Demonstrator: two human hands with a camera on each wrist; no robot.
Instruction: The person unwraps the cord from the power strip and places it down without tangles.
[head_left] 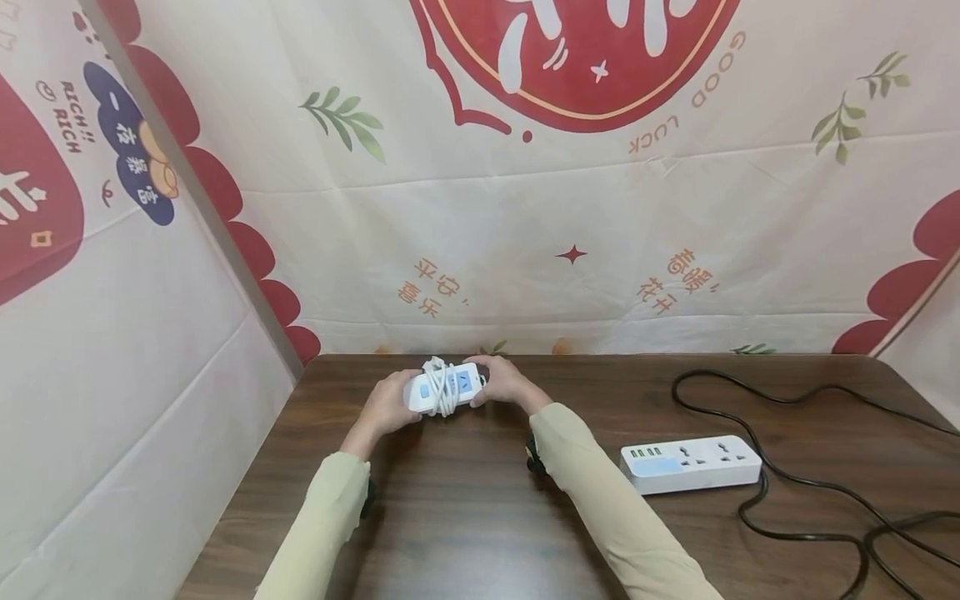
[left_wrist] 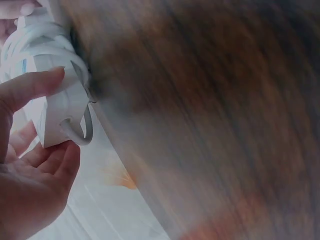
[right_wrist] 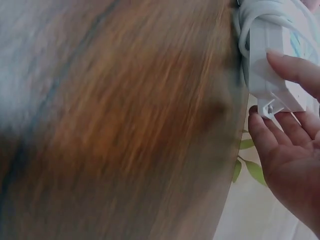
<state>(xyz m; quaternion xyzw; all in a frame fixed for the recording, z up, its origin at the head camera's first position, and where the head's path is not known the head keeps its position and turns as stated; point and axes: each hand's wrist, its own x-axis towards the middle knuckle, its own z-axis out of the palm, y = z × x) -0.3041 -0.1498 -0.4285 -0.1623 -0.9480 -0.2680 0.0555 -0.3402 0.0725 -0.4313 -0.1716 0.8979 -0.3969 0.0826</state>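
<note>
At the dark wooden bench's (head_left: 465,517) far edge, the hands are gripping the cord-wrapped power strip (head_left: 444,387) endwise, lying left-to-right between them: left hand (head_left: 388,406), right hand (head_left: 504,382).

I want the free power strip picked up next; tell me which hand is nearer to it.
Right. The right hand holds the cord-wrapped power strip to the left of the free power strip; the left hand holds its farther end.
</note>
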